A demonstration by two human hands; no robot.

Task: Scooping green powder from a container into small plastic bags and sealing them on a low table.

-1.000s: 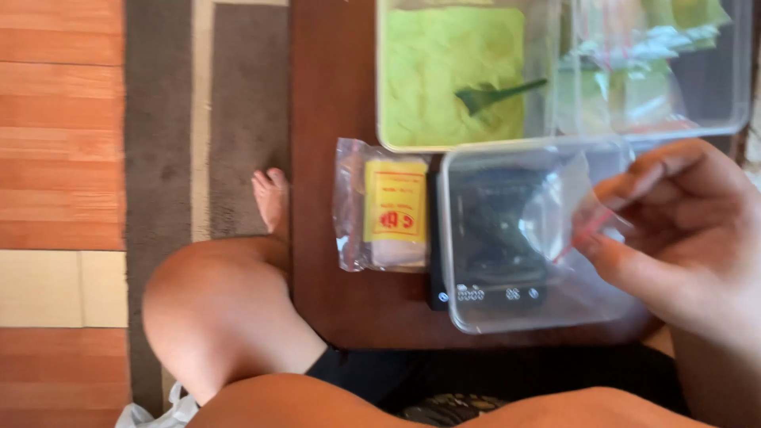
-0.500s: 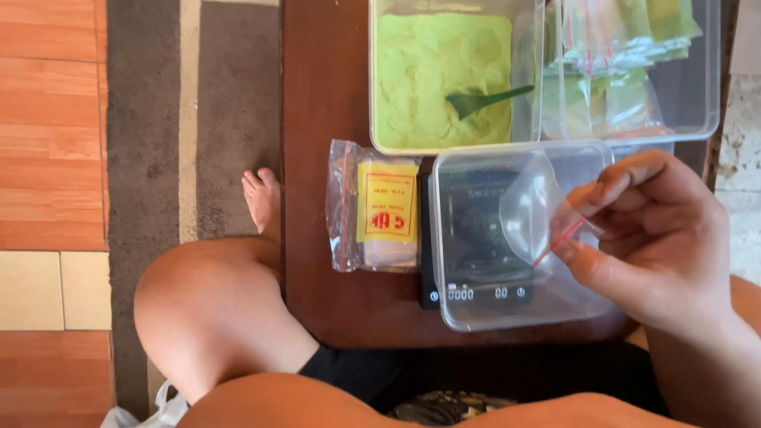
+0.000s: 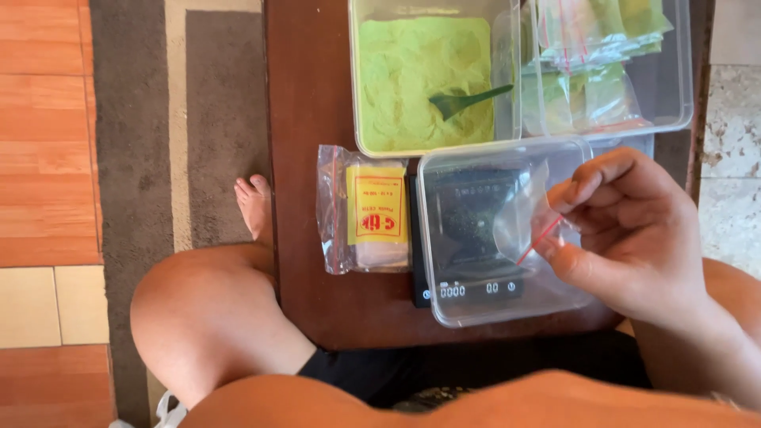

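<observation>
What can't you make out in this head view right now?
- Left hand: not in the head view.
- Right hand: wrist cut off by the right edge; its grip on the small clear bag is partly hidden by its own fingers.
- Scale: blurred under the clear tub.
- Filled bags: count unclear, overlapping, cut by top edge.

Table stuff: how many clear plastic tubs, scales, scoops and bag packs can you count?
Clear plastic tubs: 3 (green powder tub, filled-bags tub, empty tub on scale)
Black digital scale: 1
Green scoop: 1
Pack of empty bags with yellow label: 1
Total: 6
</observation>
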